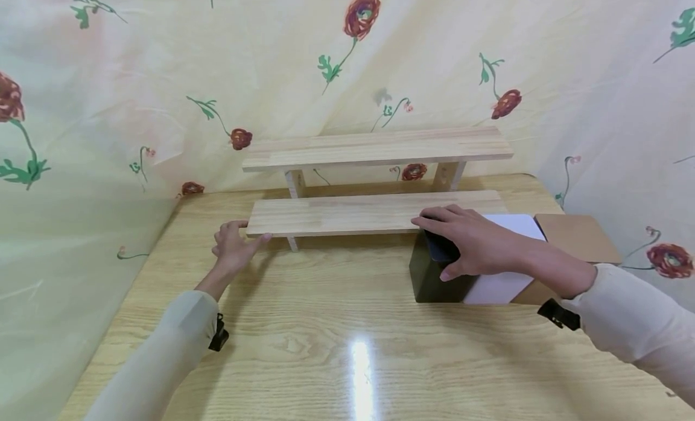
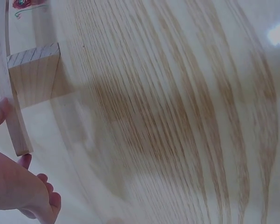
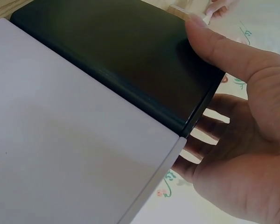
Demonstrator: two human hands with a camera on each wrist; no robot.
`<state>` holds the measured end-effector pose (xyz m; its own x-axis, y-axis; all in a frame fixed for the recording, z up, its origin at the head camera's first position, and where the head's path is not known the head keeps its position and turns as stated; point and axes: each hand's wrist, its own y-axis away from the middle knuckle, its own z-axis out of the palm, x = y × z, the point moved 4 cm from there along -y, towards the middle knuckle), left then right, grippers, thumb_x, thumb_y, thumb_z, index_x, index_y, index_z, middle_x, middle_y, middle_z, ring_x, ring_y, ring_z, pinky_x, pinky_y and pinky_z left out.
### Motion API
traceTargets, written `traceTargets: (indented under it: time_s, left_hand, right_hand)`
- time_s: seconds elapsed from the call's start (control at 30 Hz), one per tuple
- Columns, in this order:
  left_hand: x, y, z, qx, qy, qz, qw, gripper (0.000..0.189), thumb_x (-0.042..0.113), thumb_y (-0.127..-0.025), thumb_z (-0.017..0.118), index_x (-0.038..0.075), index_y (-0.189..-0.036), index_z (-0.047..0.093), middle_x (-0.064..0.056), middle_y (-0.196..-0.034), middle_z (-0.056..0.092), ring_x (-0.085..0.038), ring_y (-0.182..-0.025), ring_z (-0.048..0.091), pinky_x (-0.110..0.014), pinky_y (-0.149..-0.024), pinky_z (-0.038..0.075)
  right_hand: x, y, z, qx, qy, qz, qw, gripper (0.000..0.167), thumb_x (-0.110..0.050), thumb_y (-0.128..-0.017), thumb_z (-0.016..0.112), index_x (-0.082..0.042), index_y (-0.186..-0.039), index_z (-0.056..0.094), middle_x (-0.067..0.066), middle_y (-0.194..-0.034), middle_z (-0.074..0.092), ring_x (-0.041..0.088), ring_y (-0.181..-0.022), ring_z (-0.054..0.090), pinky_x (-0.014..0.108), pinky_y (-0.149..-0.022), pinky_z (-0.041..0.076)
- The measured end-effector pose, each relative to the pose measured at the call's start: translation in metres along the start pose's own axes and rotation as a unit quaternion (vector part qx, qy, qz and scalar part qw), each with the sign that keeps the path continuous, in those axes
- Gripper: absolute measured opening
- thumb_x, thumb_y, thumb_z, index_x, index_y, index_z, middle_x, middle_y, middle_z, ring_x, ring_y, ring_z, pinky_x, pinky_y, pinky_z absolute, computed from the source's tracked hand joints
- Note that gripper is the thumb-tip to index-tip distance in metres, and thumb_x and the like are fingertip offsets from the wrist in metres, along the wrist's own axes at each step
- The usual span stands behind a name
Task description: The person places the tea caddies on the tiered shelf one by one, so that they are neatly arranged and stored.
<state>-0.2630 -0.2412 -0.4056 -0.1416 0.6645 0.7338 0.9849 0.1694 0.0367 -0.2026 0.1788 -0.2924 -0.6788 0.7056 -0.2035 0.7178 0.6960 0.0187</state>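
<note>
A two-tier wooden shelf (image 1: 369,213) stands at the back of the table. My left hand (image 1: 233,249) pinches the left end of its lower board, thumb at the front edge and a fingertip at the end, as the left wrist view shows on the board (image 2: 15,121). At the shelf's right front, a black box (image 1: 426,276) stands upright. My right hand (image 1: 478,243) grips it from above, thumb on the front face and the other fingers behind it in the right wrist view. A white box (image 3: 70,140) stands right against the black one.
To the right of the white box stands a brown box (image 1: 578,234). The wooden table (image 1: 304,348) spreads out in front, with a bright light reflection near its middle. A flower-patterned cloth (image 1: 282,65) hangs behind and at both sides.
</note>
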Motion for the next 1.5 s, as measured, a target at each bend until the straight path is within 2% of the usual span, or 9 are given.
traceTargets:
  time_s: [0.4,0.67,0.93,1.5]
  left_hand:
    - [0.0,-0.001,0.002,0.005,-0.003,-0.014,0.9999,0.081,0.047,-0.087,0.068,-0.002,-0.142,0.034,-0.026,-0.147,0.025,-0.043,-0.133,0.019,-0.062,-0.102,0.012]
    - [-0.001,0.0,0.003,0.002,-0.009,-0.013,0.9999,0.082,0.048,-0.087,0.067,-0.003,-0.142,0.034,-0.027,-0.146,0.025,-0.044,-0.133,0.019,-0.063,-0.101,0.014]
    - [0.001,-0.001,0.002,0.006,-0.011,-0.009,0.9999,0.08,0.047,-0.087,0.067,-0.002,-0.142,0.035,-0.027,-0.146,0.027,-0.043,-0.132,0.02,-0.062,-0.1,0.014]
    - [0.002,-0.001,0.0,-0.001,-0.009,-0.012,0.9999,0.078,0.045,-0.088,0.067,-0.003,-0.141,0.034,-0.025,-0.145,0.028,-0.042,-0.131,0.021,-0.061,-0.101,0.014]
  right_hand:
    - [0.003,-0.004,-0.002,0.012,0.021,-0.011,0.9996,0.09,-0.033,-0.066,0.088,-0.01,-0.142,0.046,0.014,-0.141,0.045,0.036,-0.127,0.039,0.058,-0.094,0.034]
    - [0.005,-0.006,-0.003,0.013,0.02,-0.018,0.9996,0.089,-0.035,-0.063,0.09,-0.011,-0.139,0.051,0.012,-0.139,0.048,0.035,-0.126,0.041,0.058,-0.093,0.034]
    - [-0.006,-0.012,-0.011,0.012,0.015,-0.044,0.9989,0.089,-0.035,-0.062,0.09,-0.011,-0.139,0.051,0.012,-0.14,0.047,0.037,-0.129,0.039,0.059,-0.1,0.03]
    - [-0.028,-0.031,-0.028,0.009,0.015,-0.096,0.9953,0.089,-0.037,-0.062,0.089,-0.01,-0.139,0.052,0.013,-0.141,0.047,0.036,-0.129,0.042,0.058,-0.099,0.032]
